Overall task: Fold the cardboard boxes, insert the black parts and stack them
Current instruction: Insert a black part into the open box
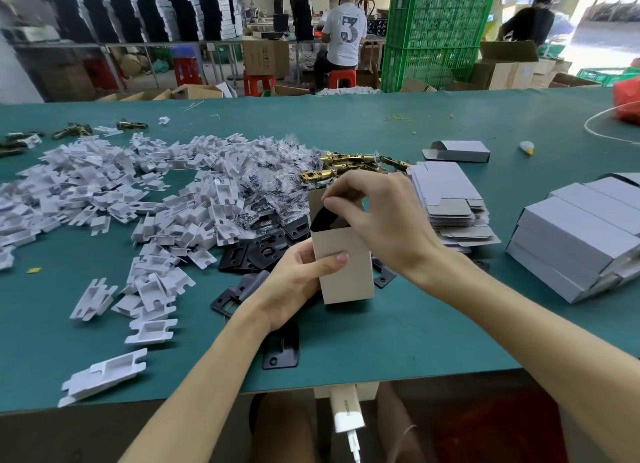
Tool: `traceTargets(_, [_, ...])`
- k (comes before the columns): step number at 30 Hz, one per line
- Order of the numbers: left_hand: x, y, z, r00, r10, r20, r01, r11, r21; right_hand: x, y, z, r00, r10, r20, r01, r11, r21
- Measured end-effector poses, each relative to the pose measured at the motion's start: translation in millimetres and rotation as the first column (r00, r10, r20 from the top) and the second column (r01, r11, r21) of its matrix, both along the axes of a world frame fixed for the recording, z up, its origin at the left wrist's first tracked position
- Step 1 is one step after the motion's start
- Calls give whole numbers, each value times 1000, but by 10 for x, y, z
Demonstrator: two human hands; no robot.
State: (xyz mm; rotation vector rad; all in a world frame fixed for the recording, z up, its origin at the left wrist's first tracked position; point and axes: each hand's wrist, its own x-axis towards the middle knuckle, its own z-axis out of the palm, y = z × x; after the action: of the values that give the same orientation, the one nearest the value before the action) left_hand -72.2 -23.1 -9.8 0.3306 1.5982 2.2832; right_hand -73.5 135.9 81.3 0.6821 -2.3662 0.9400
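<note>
A teal felt-covered table (433, 331) fills the middle of the frame. A sprawling heap of white folded card inserts (138, 192) covers its left half. At the right edge lies a stack of closed grey cardboard boxes (581, 240), with a pile of flat grey box blanks (450, 202) just left of it. At centre, the left hand (294, 282) grips an upright open beige cardboard box (346, 272), thumb across its front. The right hand (384, 216) pinches a flat black metal part (323, 218) in the box's mouth.

Left hand (300, 278) gripping upright cardboard box (344, 266), right hand (377, 213) pinching black part (323, 216) at its open top, green table (381, 341), flat box stack (450, 202) beside
</note>
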Motion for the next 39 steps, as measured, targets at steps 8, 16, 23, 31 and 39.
traceTargets(8, [3, -4, 15, 1000, -1, 0, 1, 1000, -20, 87, 41, -135, 992, -109, 71, 102, 991, 92])
traceTargets(16, [-15, -9, 0, 999, 47, 17, -47, 999, 21, 86, 197, -155, 989, -125, -78, 136, 980, 146])
traceTargets(23, [-92, -76, -7, 988, 100, 121, -127, 963, 238, -135, 475, -372, 971, -150, 184, 170, 981, -97])
traceTargets(31, [-112, -114, -36, 996, 67, 61, -77, 979, 190, -285, 438, -785, 886, -321, 335, 96, 834, 544])
traceTargets(39, [-49, -58, -39, 998, -48, -41, 47, 999, -27, -346, 617, -792, 897, -286, 337, 59, 833, 550])
